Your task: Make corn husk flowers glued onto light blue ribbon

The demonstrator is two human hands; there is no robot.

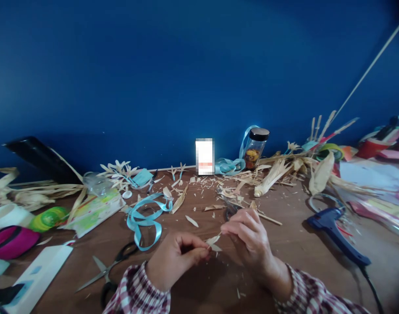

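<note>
My left hand (173, 259) and my right hand (248, 237) meet low in the middle of the view, above a brown table (284, 244). Both pinch a small pale strip of dry husk (213, 242) between thumb and fingers, the left from below left, the right from above right. The fingers of both hands are closed on it. Checked sleeves cover both wrists. Black-handled scissors (111, 266) lie open on the table left of my left hand. A curled light-blue ribbon (143, 218) lies just beyond the scissors.
A blue glue gun (333, 229) lies at the right. Husk scraps (232, 192), a dried corn husk bundle (271, 176) and a dark-lidded jar (256, 148) sit near the blue wall. Tape rolls, a pink pouch (9, 242) and papers crowd the left edge.
</note>
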